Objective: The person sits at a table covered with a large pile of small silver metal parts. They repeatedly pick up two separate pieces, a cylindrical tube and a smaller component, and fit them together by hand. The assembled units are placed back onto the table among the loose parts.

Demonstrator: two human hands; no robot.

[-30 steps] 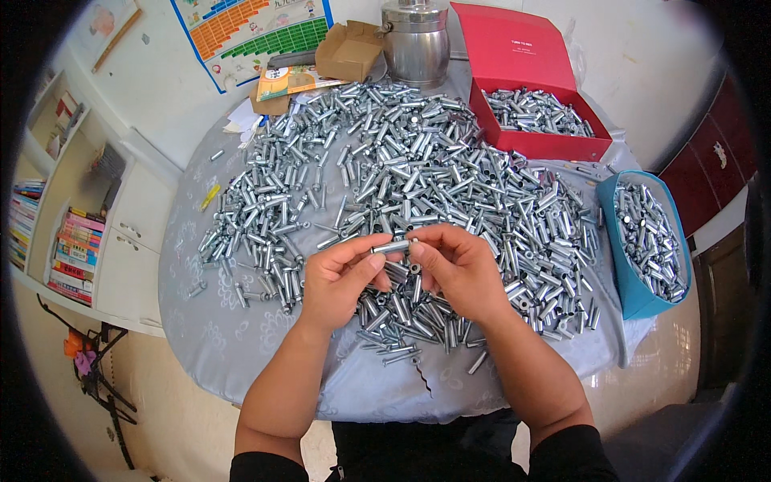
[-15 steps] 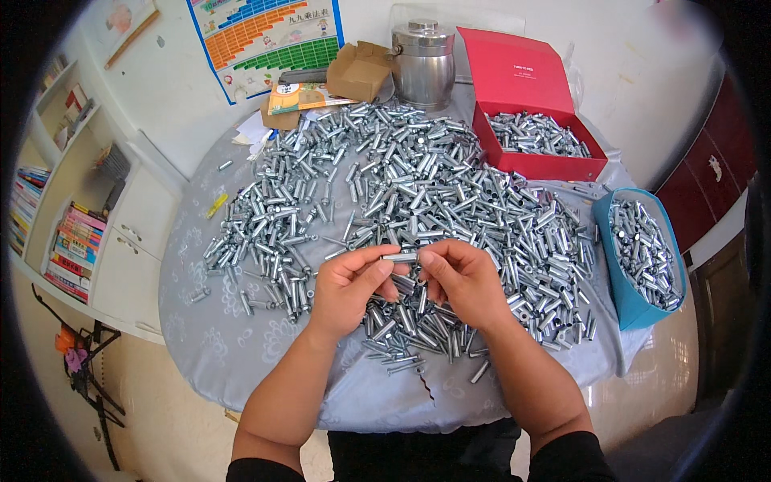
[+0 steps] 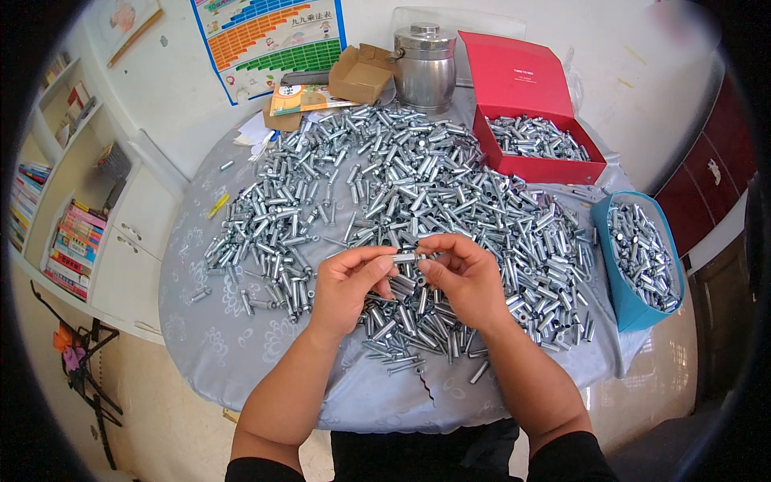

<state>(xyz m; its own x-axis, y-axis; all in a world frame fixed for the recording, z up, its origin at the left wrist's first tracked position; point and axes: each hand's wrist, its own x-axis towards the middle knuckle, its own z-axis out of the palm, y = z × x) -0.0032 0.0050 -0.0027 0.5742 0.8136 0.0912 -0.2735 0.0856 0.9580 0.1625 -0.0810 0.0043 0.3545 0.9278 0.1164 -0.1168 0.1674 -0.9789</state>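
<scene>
Between my hands, over the near part of the pile, a shiny metal sleeve [image 3: 405,259] lies roughly level. My left hand [image 3: 345,289] pinches its left end between thumb and fingers. At the other end my right hand [image 3: 470,285] closes thumb and fingertips on it; any smaller part under those fingertips is hidden. Below and around both hands spreads a large pile of silvery metal sleeves and bolts [image 3: 450,197], with some long thin bolts [image 3: 434,333] at its near edge.
A round table with a grey patterned cloth [image 3: 217,337] carries the pile. At the back right stands a red box [image 3: 550,167] of metal parts, and right of the pile a blue bin [image 3: 625,309] of them. A steel pot [image 3: 426,76] and cardboard box [image 3: 361,74] stand behind.
My right fingers have shifted slightly on the sleeve's right end, the forefinger now higher and more extended. My left hand keeps its pinch almost unmoved.
</scene>
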